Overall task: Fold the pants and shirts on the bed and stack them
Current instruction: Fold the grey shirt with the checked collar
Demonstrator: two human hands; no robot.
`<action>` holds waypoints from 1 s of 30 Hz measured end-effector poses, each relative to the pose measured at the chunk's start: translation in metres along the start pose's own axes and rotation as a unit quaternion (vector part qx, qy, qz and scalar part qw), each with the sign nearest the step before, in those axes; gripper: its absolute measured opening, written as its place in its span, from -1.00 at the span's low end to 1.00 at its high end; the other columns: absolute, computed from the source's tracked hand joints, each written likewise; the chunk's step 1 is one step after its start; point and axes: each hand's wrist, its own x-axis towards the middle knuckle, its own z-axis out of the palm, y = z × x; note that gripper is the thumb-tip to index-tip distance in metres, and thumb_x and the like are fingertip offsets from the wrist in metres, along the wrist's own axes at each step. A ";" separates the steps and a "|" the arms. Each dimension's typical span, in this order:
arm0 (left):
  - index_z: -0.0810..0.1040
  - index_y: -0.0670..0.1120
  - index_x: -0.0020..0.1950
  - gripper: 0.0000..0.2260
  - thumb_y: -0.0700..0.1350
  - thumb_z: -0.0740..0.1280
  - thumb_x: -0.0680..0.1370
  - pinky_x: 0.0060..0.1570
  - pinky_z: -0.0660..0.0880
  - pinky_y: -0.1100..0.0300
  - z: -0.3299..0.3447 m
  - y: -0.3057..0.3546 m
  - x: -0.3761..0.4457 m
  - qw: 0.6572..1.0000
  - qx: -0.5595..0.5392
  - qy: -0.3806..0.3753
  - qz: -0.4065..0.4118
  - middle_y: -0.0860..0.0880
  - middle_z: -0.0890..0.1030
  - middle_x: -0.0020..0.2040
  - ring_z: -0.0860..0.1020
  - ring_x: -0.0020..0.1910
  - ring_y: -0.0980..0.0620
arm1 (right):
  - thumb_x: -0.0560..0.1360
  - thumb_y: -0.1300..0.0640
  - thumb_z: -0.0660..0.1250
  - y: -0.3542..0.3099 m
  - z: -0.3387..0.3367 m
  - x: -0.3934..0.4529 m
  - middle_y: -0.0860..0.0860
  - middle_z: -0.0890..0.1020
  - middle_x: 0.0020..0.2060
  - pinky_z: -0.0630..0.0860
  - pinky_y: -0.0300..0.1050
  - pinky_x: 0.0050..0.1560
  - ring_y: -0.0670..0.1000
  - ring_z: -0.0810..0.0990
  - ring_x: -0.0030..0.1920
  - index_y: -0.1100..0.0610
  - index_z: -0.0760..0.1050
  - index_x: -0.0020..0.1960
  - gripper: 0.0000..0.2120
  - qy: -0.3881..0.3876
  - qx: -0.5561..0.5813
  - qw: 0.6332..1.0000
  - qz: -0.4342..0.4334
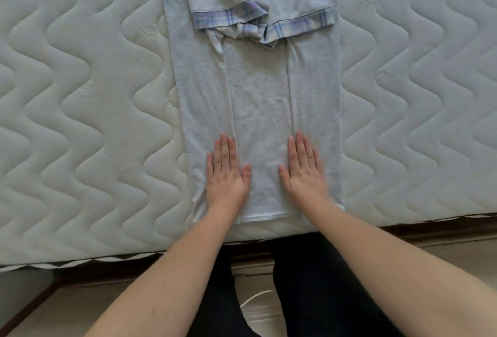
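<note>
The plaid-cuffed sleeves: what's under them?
The two plaid-cuffed sleeves lie folded over the light grey shirt; its fabric shows around them. Whatever is directly beneath is covered.

Shirt [258, 99]: lies flat on the mattress [80, 110], midway between its left and right sides, hem at the near edge, upper part running off the far side of the view. Both side panels folded inward over the middle; the two sleeves [301, 11] lie on top, cuffs meeting at centre. Left hand [226, 172]: flat on the left fold, near the hem. Right hand [305, 169]: flat on the right fold, alongside.
</note>
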 end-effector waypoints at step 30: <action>0.48 -0.03 0.21 -0.73 0.06 0.36 0.58 -0.03 0.45 0.17 -0.041 -0.054 -0.118 0.880 -0.394 -0.053 -0.259 0.12 0.57 0.05 0.57 0.02 0.05 | 0.54 0.12 0.39 0.055 -0.070 -0.091 0.10 0.58 0.15 0.61 0.05 -0.01 0.02 0.59 -0.04 0.07 0.28 0.39 -0.52 -0.085 0.379 0.885 0.257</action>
